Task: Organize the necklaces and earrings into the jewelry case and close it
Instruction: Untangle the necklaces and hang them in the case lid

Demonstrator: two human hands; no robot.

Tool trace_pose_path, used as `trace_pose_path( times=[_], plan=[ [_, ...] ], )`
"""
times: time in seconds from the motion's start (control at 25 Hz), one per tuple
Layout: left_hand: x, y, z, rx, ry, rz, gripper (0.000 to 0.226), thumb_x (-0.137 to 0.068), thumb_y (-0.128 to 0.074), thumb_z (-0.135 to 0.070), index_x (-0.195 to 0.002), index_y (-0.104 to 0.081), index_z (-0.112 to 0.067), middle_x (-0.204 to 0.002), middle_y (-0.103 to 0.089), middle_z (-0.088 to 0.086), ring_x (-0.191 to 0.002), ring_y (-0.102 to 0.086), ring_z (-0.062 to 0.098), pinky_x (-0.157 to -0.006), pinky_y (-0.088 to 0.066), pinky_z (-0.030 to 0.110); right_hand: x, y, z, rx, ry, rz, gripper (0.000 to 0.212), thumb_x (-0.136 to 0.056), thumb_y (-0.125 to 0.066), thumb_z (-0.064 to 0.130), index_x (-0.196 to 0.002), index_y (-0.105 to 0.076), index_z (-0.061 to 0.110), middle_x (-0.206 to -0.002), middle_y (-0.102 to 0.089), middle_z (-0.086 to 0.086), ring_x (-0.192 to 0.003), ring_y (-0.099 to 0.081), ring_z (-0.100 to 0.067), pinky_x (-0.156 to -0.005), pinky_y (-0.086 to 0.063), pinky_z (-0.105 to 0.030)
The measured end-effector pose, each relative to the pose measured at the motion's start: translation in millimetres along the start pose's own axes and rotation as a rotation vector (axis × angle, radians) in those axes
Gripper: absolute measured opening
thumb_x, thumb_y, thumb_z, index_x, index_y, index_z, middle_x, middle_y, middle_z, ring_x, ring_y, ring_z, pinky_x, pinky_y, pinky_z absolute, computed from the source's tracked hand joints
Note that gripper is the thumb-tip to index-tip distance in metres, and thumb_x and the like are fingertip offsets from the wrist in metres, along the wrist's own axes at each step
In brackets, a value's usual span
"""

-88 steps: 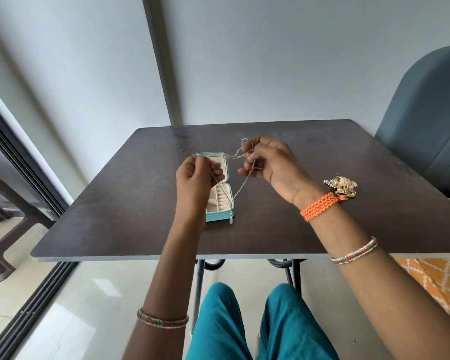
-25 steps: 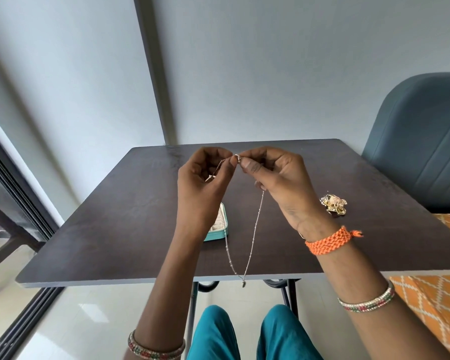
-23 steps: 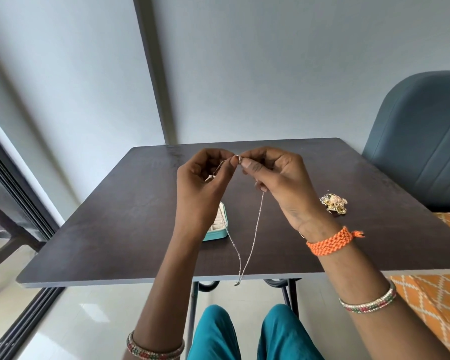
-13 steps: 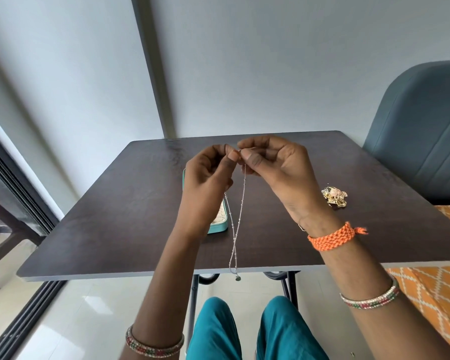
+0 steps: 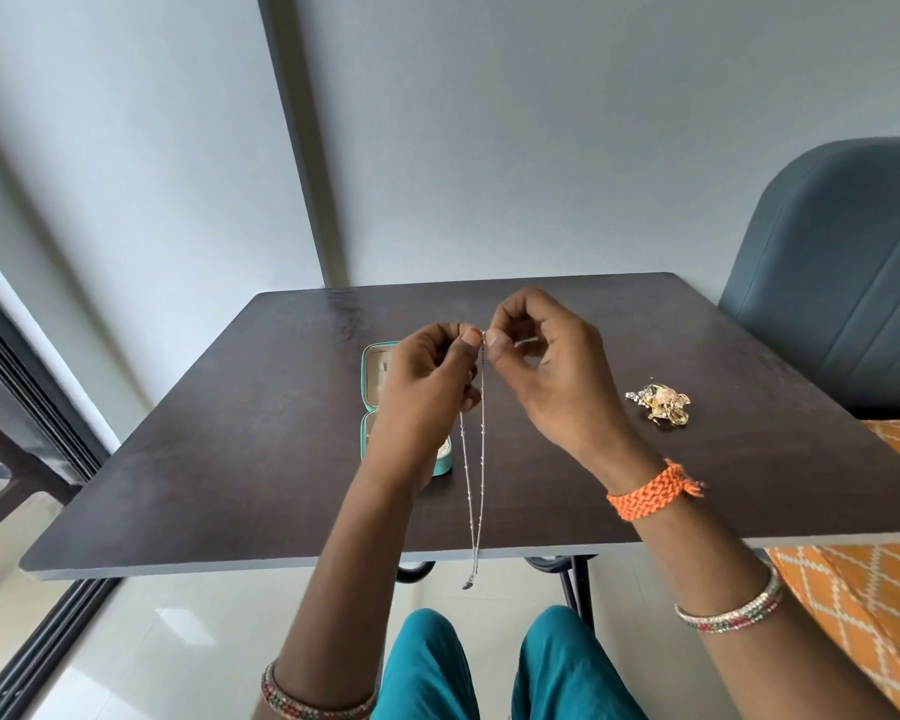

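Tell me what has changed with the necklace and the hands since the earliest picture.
The necklace, then bunched in both hands over the jewelry case, now hangs in a long narrow loop past the table edge, pinched together at the top by the left hand and right hand. The case stays open; the gold jewelry pile is untouched.

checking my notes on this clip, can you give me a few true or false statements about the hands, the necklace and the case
1. Both hands pinch the top of the necklace. True: left hand and right hand meet there.
2. The jewelry case is shut. False: it lies open.
3. The necklace lies flat on the table. False: it hangs down past the near edge.
4. A pile of gold jewelry sits right of the hands. True.
5. The case is red. False: teal.
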State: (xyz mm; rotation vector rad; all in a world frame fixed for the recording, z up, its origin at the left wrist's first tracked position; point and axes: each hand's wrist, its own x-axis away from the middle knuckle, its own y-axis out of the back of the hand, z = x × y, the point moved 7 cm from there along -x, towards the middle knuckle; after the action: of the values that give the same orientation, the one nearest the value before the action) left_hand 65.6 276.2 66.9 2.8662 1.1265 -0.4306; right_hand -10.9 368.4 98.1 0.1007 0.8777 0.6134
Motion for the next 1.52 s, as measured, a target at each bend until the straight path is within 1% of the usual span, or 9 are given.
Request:
trace_pose_path(
  times=[0.08, 0.28, 0.44, 0.72, 0.92, 1.04, 1.2, 1.32, 1.52],
  plan=[
    [1, 1, 1, -0.021, -0.004, -0.034, 0.018, -0.099, -0.047, -0.011, -0.086, -0.059, -0.007, -0.062, -0.042, 0.002, -0.051, -0.038, 0.005, -0.047, -0.037, 0.015, 0, -3, -2, -0.028, -0.05, 0.057, 0.005, -0.084, -0.066, 0.009, -0.085, -0.061, 0.012, -0.077, -0.062, 0.0, -0.074, -0.059, -0.012, -0.063, -0.052, -0.026],
    [4, 3, 8, -0.044, 0.029, -0.062, 0.017, -0.098, -0.048, -0.011, -0.085, -0.058, -0.009, -0.062, -0.041, 0.001, -0.053, -0.038, 0.007, -0.047, -0.038, 0.015, -7, 5, 3, 0.253, 0.047, 0.14, 0.008, -0.075, -0.074, 0.021, -0.081, -0.069, 0.021, -0.084, -0.055, 0.002, -0.085, -0.052, -0.013, -0.066, -0.041, -0.022],
    [4, -3, 17, -0.008, 0.088, -0.056, 0.02, -0.1, -0.042, -0.008, -0.083, -0.054, -0.012, -0.063, -0.042, -0.001, -0.052, -0.037, 0.005, -0.047, -0.035, 0.015, -1, 0, 1, 0.324, 0.057, 0.081, 0.008, -0.076, -0.073, 0.024, -0.077, -0.067, 0.02, -0.08, -0.051, 0.009, -0.081, -0.047, -0.005, -0.065, -0.038, -0.023],
    [3, -3, 12, 0.382, 0.185, -0.038, 0.026, -0.098, -0.037, 0.002, -0.08, -0.049, -0.013, -0.069, -0.044, 0.0, -0.049, -0.037, 0.003, -0.042, -0.031, 0.013, 1, 2, 18, 0.349, 0.009, 0.029, 0.003, -0.078, -0.071, 0.026, -0.08, -0.069, 0.024, -0.08, -0.06, 0.008, -0.082, -0.055, -0.009, -0.065, -0.05, -0.034],
    [5, -13, 15, 0.531, 0.276, 0.023, 0.032, -0.092, -0.029, 0.011, -0.073, -0.044, -0.011, -0.057, -0.05, -0.005, -0.055, -0.042, 0.005, -0.057, -0.036, 0.017, 4, -8, 21, 0.43, 0.029, 0.029, 0.011, -0.08, -0.059, 0.03, -0.079, -0.059, 0.019, -0.084, -0.054, 0.008, -0.081, -0.053, -0.011, -0.063, -0.045, -0.029],
    [4, -6, 21, 0.394, 0.235, -0.077, 0.026, -0.097, -0.038, 0.002, -0.079, -0.05, -0.013, -0.067, -0.049, -0.002, -0.058, -0.043, 0.006, -0.056, -0.036, 0.019, 3, -11, 6, 0.199, -0.039, 0.059, 0.009, -0.083, -0.059, 0.022, -0.076, -0.057, 0.018, -0.073, -0.053, 0.009, -0.066, -0.048, -0.004, -0.059, -0.043, -0.024],
    [8, -8, 7, 0.202, 0.156, -0.148, 0.018, -0.099, -0.042, -0.006, -0.086, -0.054, -0.011, -0.061, -0.053, -0.008, -0.049, -0.047, -0.003, -0.049, -0.038, 0.011, 5, -18, -17, -0.462, -0.435, 0.033, 0.024, -0.092, -0.052, 0.005, -0.071, -0.058, 0.015, -0.063, -0.058, 0.005, -0.06, -0.054, -0.007, -0.057, -0.049, -0.022],
    [8, -9, 5, 0.128, 0.085, -0.227, 0.016, -0.099, -0.038, -0.005, -0.094, -0.053, -0.003, -0.076, -0.055, 0.004, -0.065, -0.053, 0.004, -0.054, -0.041, 0.007, 14, -31, -19, -0.806, -0.543, -0.042, 0.023, -0.092, -0.049, -0.002, -0.074, -0.054, 0.011, -0.068, -0.059, -0.002, -0.062, -0.059, -0.008, -0.059, -0.051, -0.019],
    [11, -1, 6, 0.1, 0.009, -0.245, 0.016, -0.101, -0.041, -0.013, -0.091, -0.051, -0.009, -0.073, -0.056, -0.001, -0.059, -0.053, 0.001, -0.055, -0.043, 0.015, 6, -20, -20, -0.652, -0.423, -0.029, 0.019, -0.085, -0.06, -0.008, -0.096, -0.061, 0.007, -0.074, -0.065, -0.007, -0.069, -0.065, -0.012, -0.07, -0.056, -0.027]
  ],
)
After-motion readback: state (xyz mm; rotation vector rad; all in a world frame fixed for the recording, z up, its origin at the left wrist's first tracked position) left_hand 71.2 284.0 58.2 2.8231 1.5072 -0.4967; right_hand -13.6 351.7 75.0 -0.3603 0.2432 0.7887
